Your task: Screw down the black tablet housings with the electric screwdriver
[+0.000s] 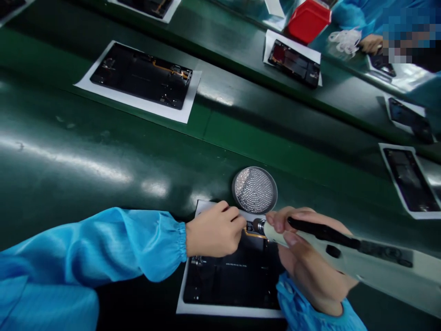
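Note:
A black tablet-like housing [234, 280] with an orange flex cable [254, 233] lies on a white sheet [206, 310] in front of me. My right hand [303, 248] is wrapped round a pale electric screwdriver [330, 248] with a black lever. Its metal tip points left at the housing's upper edge, by the cable. My left hand [217, 230] rests over the housing's upper left, fingers curled down close to that tip. Whatever its fingertips may pinch is hidden. Just beyond both hands sits a round dish [257, 191] with a dimpled, silvery inside.
Another housing [138, 78] on white paper lies further off on the green bench [86, 138]. More devices on sheets, such as one phone-like unit [294, 63], lie behind and right. A red bin [309, 20] stands near a co-worker's hand [371, 44] at upper right.

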A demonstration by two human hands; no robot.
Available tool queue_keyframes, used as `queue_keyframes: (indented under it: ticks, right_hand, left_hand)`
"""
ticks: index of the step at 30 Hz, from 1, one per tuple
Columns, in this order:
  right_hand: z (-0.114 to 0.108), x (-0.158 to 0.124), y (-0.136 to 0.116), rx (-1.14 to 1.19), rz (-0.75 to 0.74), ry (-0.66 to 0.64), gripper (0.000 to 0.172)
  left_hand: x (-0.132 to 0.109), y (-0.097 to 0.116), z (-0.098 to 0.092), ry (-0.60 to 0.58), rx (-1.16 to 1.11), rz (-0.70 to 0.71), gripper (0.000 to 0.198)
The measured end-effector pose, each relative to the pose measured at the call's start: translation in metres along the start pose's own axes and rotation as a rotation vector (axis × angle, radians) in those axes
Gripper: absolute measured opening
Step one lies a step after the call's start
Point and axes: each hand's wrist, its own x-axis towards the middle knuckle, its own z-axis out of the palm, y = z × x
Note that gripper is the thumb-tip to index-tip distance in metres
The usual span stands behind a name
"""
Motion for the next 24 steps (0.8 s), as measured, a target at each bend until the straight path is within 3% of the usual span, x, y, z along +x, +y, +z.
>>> queue_keyframes:
  ticks: [10, 24]
  right_hand:
    - [-0.0031, -0.0034, 0.0103, -0.025, 0.052, -0.001, 0.03]
    - [-0.0013, -0.0058, 0.0079, -0.031, 0.063, 0.006, 0.03]
  left_hand:
    - [-0.0029, 0.0047, 0.0006, -0.066, -0.065, -0.011, 0.024]
    - [-0.0031, 0.0041, 0.0022, -0.038, -0.069, -0.007, 0.02]
